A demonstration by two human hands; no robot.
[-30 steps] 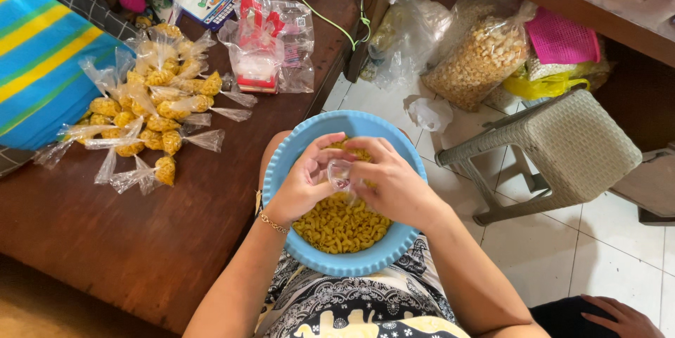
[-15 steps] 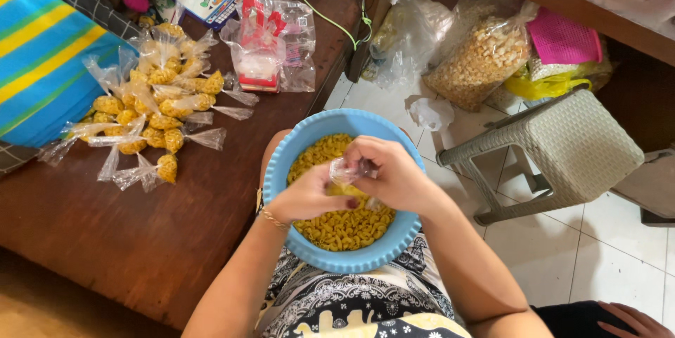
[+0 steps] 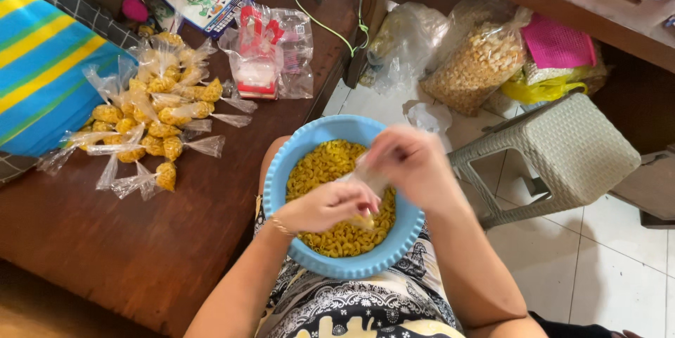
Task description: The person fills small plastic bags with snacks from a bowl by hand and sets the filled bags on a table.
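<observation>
Small clear bag (image 3: 367,182): held over the blue bowl (image 3: 278,169) on the person's lap, stretched between both hands, a little yellow snack showing at its lower end

Left hand (image 3: 329,206): fingers pressed together, pinching the bag's lower end just above the snack pile

Right hand (image 3: 413,164): blurred; fingers closed on the bag's upper end, higher than the left hand

Blue bowl: scalloped rim, more than half full of loose yellow curled snacks (image 3: 320,166)

Progress: judging by the table, a good batch is packed, with roughly twenty filled, twisted packets (image 3: 151,124) piled there; the bag in hand looks barely filled and not closed, and the bowl's stock suggests many packets remain

Wooden table (image 3: 155,239): to the person's left, carrying the packet pile, a pack of empty clear bags with a red header (image 3: 261,50) and a striped blue and yellow cloth (image 3: 39,71)

Floor: a large clear sack of pale puffed snacks (image 3: 478,64) leans beside a woven stool (image 3: 562,148) on white tiles, well apart from the bowl
</observation>
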